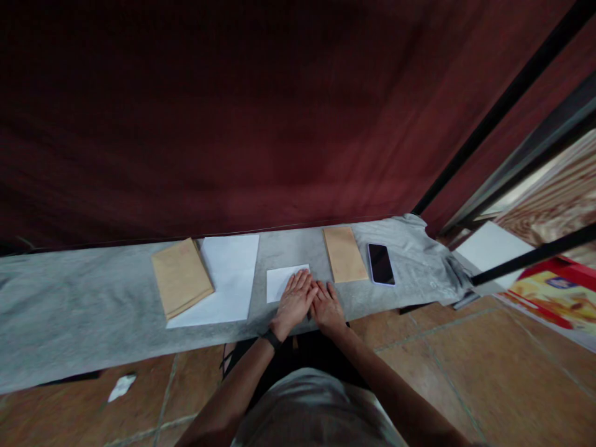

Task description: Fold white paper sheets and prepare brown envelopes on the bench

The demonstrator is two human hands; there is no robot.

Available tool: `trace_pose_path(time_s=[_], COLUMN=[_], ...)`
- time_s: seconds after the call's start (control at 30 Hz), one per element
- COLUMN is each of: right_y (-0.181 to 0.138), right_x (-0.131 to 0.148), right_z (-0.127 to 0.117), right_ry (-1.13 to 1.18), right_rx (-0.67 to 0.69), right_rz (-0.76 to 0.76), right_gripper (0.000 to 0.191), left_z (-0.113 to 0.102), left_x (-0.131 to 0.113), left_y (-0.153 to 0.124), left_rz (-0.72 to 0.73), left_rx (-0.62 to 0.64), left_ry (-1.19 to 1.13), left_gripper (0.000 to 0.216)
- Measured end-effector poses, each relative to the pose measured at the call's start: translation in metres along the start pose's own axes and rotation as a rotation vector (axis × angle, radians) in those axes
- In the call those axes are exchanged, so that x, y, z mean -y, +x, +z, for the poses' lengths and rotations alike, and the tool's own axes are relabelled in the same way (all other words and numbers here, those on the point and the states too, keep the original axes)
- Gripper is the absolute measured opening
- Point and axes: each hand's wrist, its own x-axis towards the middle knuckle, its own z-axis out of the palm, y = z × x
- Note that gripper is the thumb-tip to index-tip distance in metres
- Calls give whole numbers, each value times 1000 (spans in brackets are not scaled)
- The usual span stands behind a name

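The folded white paper (pixel 282 282) is being pressed flat on the counter (pixel 93 310) under the left hand (pixel 294 301), fingers together, lying toward 11 o'clock; the right hand (pixel 327 307) is being laid flat just beside, at 3 o'clock.

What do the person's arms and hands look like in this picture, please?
Both forearms are bare, with no sleeves reaching the wrists. The left hand has a dark band, like a watch or fitness strap, around its wrist. The right hand shows no ring, strap or glove. No markings can be made out.
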Motion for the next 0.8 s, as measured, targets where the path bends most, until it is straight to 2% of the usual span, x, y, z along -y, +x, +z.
trace_pose_path(time_s=[0.1, 0.27, 0.67, 0.8], right_y=[-4, -17, -25, -28], right_x=[0, 3, 6, 8], right_z=[-2, -7, -10, -10], right_ry=[12, 65, 92, 88], right_rx=[2, -5, -23, -53], right_rz=[-15, -61, -28, -13], right_gripper=[45, 42, 42, 42], left_z=[4, 6, 12, 12], left_x=[-6, 4, 9, 9], left_y=[9, 14, 25, 28], left_rz=[-27, -34, -101, -122], left_rx=[31, 20, -20, 8], left_ry=[-2, 28, 56, 72], left_gripper=[58, 56, 56, 55])
